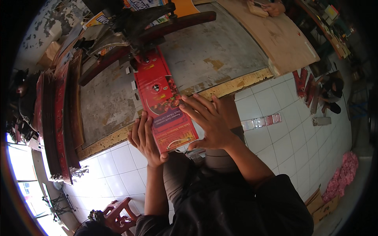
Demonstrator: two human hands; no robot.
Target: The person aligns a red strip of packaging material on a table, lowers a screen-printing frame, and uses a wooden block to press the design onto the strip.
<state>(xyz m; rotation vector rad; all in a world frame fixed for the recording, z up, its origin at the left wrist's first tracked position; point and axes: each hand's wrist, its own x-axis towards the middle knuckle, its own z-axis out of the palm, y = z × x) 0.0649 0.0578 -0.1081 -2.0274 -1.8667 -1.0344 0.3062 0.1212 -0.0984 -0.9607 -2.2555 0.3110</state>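
A long red printed cardboard strip [169, 114], seemingly a stack with food pictures and a purple band, lies lengthwise away from me on the grey worktable [220, 47]. Its near end juts past the table's edge, and the far end passes beneath a dark metal machine head [138, 43]. My left hand [145, 139] holds the left side near the front corner, fingers along the edge and thumb low by the front. On the other side my right hand [208, 124] grips the right edge, its fingers somewhat spread and stretched forward. What lies beneath the strip is hidden.
A curved dark bar [177, 27] spans the table above the strip. Tall stacks of dark and red sheets [59, 118] stand at the left. A red plastic stool [120, 216] is at lower left. Another person's hands [271, 8] hold something at the far right; a second person crouches at right.
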